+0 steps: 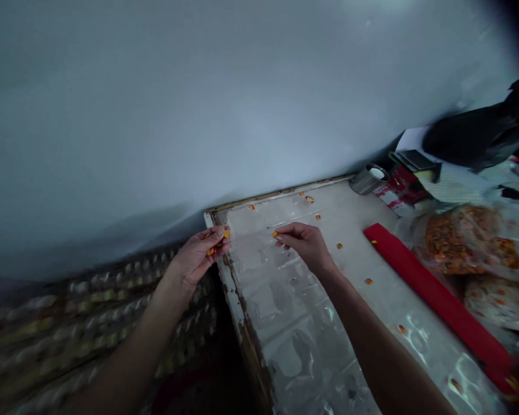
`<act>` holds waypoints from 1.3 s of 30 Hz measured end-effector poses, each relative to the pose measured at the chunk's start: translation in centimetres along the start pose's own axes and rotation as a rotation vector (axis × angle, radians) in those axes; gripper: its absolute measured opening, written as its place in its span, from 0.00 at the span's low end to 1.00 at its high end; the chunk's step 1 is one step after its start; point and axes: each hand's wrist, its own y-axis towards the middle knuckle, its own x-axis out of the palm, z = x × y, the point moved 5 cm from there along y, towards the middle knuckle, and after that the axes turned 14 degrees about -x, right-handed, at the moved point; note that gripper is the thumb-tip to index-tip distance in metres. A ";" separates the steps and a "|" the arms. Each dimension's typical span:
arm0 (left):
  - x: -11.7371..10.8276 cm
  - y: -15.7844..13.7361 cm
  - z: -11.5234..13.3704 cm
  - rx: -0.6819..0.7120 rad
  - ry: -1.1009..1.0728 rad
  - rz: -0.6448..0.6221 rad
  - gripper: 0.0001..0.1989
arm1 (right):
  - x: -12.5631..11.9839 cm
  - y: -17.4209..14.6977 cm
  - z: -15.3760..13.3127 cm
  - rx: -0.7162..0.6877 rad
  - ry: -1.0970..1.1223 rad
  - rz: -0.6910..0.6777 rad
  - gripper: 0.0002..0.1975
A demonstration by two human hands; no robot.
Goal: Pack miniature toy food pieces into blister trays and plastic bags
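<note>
My left hand (198,253) is closed on several small orange pieces (211,251) near the table's left corner. Between thumb and fingertips, my right hand (306,245) pinches one small orange piece (275,234). That hand is over a clear plastic sheet (281,294) with moulded hollows, spread on the pale tabletop. Similar orange pieces lie spaced out in a line on the right of the sheet, among them one piece (339,246) beside my right wrist and another (368,281) nearer me. A multicoloured piece (309,199) lies near the back edge. What the pieces are is too small to tell.
A long red strip (432,300) lies right of the sheet, beside plastic bags of orange pieces (454,239). At the back are a metal cup (369,178) and a black object (471,138). Blurred rows of clear-topped items (121,282) sit lower left. A wall (199,104) rises behind.
</note>
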 end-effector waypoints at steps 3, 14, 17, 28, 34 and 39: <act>0.4 0.3 -1.3 0.010 0.011 -0.034 0.13 | 1.4 1.3 0.3 -0.211 -0.307 -0.080 0.07; 2.4 0.6 -3.1 0.058 0.124 -0.038 0.19 | 4.0 0.9 -0.9 -0.510 -0.782 -0.365 0.12; 2.6 0.6 -3.1 0.059 0.129 -0.024 0.19 | 4.2 0.7 -1.2 -0.474 -0.799 -0.375 0.10; 2.5 0.5 -3.0 0.031 0.109 -0.048 0.19 | 4.0 1.0 -0.4 -0.282 -0.960 -0.328 0.06; 3.2 0.8 -2.8 0.030 0.088 -0.059 0.21 | 5.8 -0.1 -2.9 -0.549 -1.233 -0.638 0.10; 5.1 0.4 -3.4 -0.004 0.159 -0.122 0.22 | 3.3 0.4 -5.6 -0.332 -0.620 -0.283 0.08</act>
